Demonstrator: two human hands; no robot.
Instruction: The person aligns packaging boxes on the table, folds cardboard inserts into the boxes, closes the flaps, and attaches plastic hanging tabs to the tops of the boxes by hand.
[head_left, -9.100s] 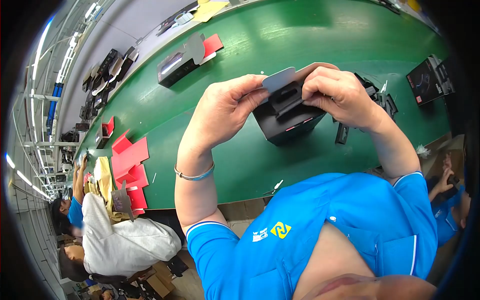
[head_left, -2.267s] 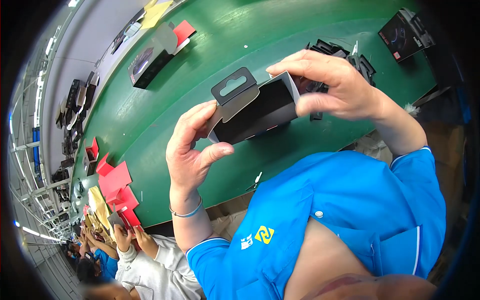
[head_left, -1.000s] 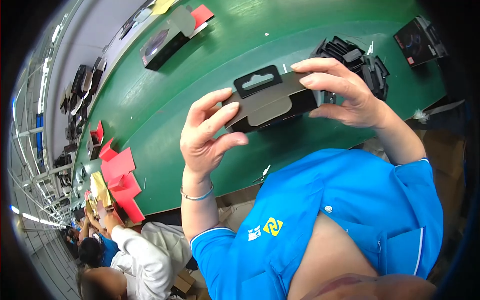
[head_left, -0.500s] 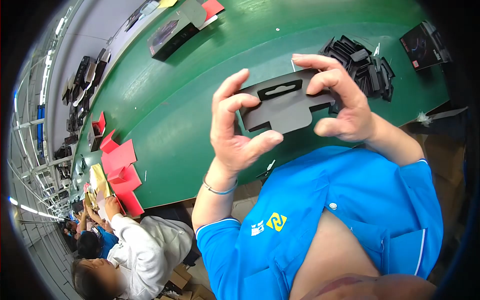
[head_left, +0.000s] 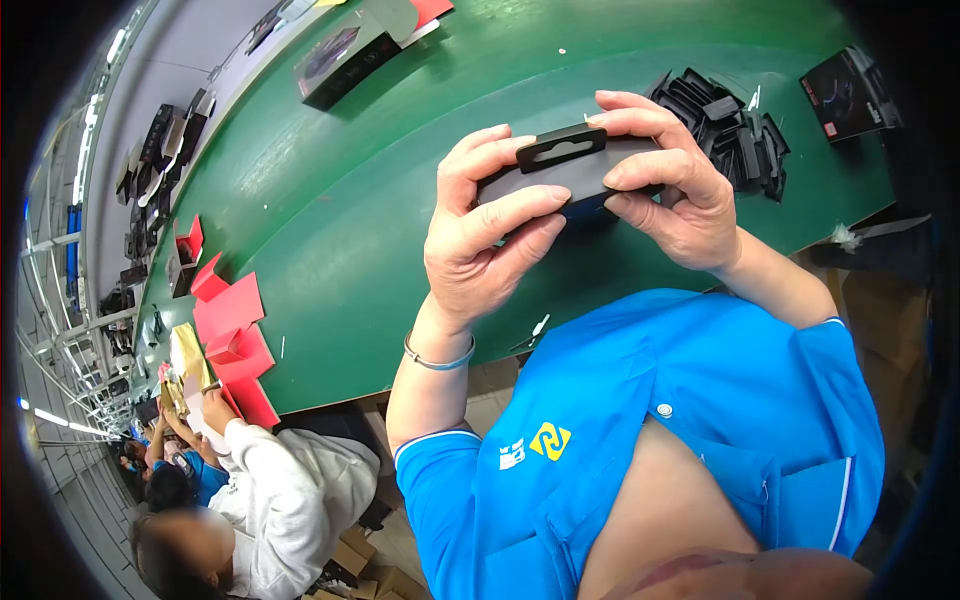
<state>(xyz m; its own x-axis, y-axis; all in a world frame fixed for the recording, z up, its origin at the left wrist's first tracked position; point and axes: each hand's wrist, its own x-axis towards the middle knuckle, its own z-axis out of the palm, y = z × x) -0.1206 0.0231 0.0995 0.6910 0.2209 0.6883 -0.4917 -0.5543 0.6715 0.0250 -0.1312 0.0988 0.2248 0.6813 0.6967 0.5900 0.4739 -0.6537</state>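
Holding black box (head_left: 585, 174) over near side of green table (head_left: 330, 230). Clasping left part with left hand (head_left: 478, 250), right part with right hand (head_left: 692, 215), fingers mostly closed, likely for level support.

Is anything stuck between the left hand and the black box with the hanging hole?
Nothing that I see: the left hand touches the black box, and so does the right hand. The black pieces lie off past the right hand.

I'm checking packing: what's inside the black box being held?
Its contents are hidden. The black box shows a grey flap and hang tab on top; I cannot tell whether it holds anything.
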